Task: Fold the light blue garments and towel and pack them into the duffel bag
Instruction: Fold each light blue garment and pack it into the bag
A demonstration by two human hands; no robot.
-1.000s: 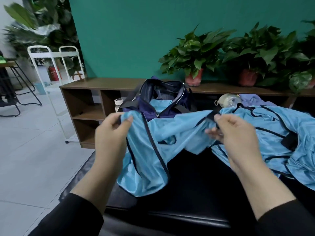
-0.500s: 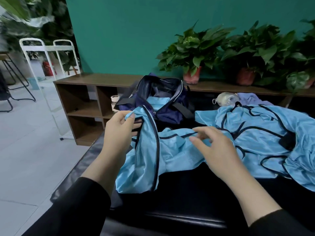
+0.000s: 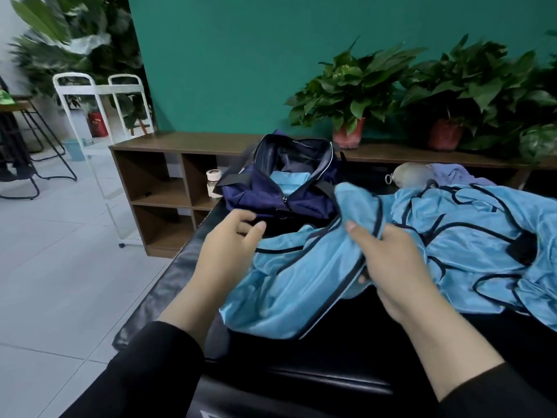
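The right hand [image 3: 391, 260] grasps a light blue garment [image 3: 295, 285] with dark piping: thumb on top, fingers curled under a bunched fold, which is lifted above the worktop [image 3: 301, 366]. The lower part of this garment lies on the black padded worktop, directly in front of the person.

The left hand [image 3: 229, 245] is released. Its fingers are loosely curved and hold nothing; the fingertips sit at the garment's upper left edge, and contact with the fabric cannot be confirmed.

The duffel bag [image 3: 280, 188] is navy, unzipped, and stands at the far edge of the worktop, just beyond both hands. A folded light blue item [image 3: 289, 181] lies inside its opening.

A pile [image 3: 482, 236] of further light blue garments with dark trim lies crumpled on the right side of the worktop, touching the held garment. Behind the pile lie a lilac cloth [image 3: 455, 173] and a pale rounded object [image 3: 407, 176] that is too blurred to identify.

A brown shelf unit [image 3: 168, 176] runs along the teal wall [image 3: 241, 61] behind the worktop. Two potted plants [image 3: 349, 95] stand on its top, and a small jar [image 3: 213, 182] stands in one compartment beside the bag. A white rack [image 3: 90, 116] stands on the tiled floor at left. Both sleeves [image 3: 156, 372] are black.
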